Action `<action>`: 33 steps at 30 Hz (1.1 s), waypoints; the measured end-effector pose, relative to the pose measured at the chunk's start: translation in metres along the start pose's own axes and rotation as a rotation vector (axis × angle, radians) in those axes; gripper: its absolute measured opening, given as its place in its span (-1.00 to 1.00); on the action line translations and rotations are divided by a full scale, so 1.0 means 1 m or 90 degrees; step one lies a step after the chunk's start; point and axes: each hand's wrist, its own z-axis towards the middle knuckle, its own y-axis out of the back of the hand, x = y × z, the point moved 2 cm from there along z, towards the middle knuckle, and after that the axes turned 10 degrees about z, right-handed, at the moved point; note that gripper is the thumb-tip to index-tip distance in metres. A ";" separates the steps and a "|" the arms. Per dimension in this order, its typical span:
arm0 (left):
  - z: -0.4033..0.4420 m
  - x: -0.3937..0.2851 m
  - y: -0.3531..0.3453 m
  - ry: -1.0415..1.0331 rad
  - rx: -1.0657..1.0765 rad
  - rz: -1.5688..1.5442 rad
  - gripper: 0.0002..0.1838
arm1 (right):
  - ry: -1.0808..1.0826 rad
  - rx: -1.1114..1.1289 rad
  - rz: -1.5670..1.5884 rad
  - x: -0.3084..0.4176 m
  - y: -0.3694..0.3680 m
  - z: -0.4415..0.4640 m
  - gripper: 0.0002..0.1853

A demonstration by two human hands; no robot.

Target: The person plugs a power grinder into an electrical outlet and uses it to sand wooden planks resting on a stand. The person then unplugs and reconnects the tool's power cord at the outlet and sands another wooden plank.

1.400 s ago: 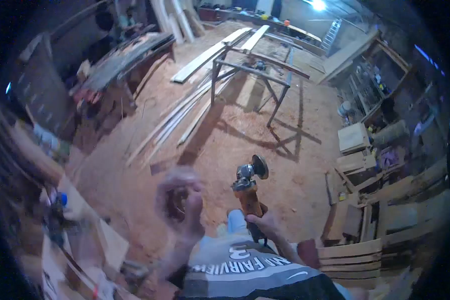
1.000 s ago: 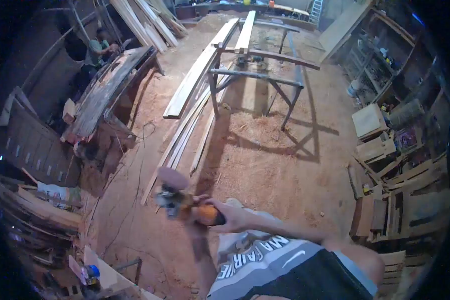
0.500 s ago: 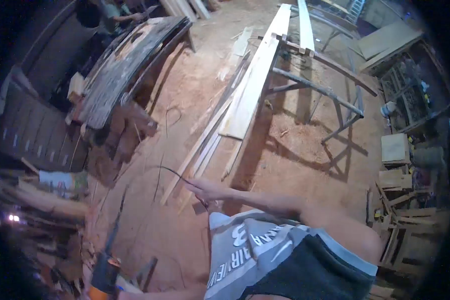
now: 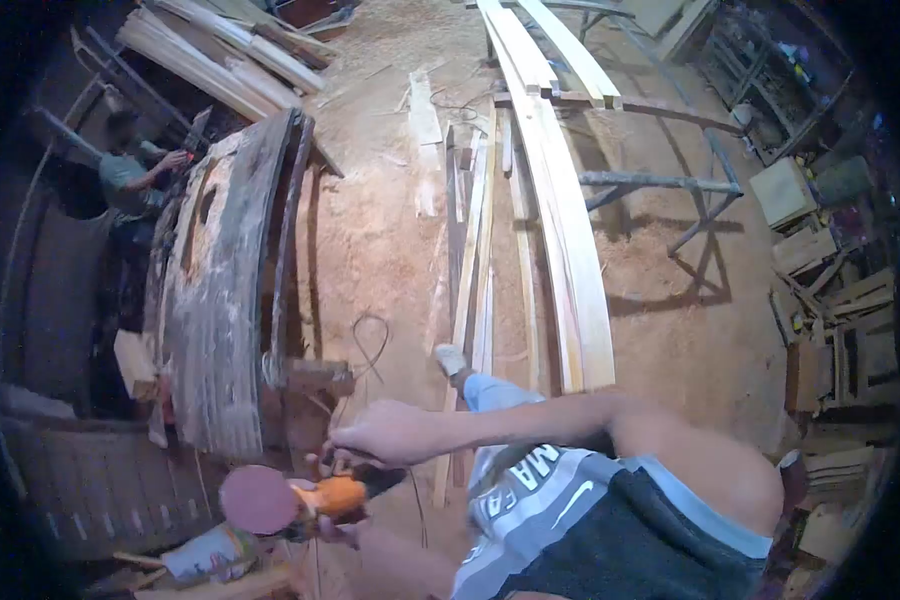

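An angle grinder (image 4: 338, 497) with an orange body and a round reddish disc (image 4: 258, 499) is at the lower left, its dark handle pointing right. My left hand (image 4: 342, 532) is wrapped round its body from below, partly hidden. Just above the grinder, my right hand (image 4: 388, 432) reaches across from the right, its fingers closed on a thin dark cord (image 4: 332, 450) that is partly blurred. Part of a dark cord (image 4: 418, 505) hangs below the handle.
A worn wooden bench (image 4: 225, 290) stands at left, with a person (image 4: 130, 175) behind it. Long pale boards (image 4: 570, 240) rest on a metal-legged stand (image 4: 660, 182). Strips of wood (image 4: 480, 230) lie on the dusty floor (image 4: 370, 250). Stacked wood (image 4: 850, 300) is at right.
The grinder went from my right hand to my left, then rose from the bottom left towards my right hand. My right hand moved down to it. The view swung left.
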 end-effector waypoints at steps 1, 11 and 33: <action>0.030 0.020 0.008 0.021 0.013 -0.012 -0.55 | -0.013 0.001 0.000 -0.025 0.009 0.014 -0.81; 0.296 0.123 0.004 0.141 0.169 -0.097 -0.60 | 0.026 -0.157 -0.075 -0.149 0.183 0.176 -0.73; 0.978 0.431 -0.037 0.228 0.279 -0.053 -0.43 | -0.929 -1.199 -0.370 -0.511 0.543 -0.058 0.01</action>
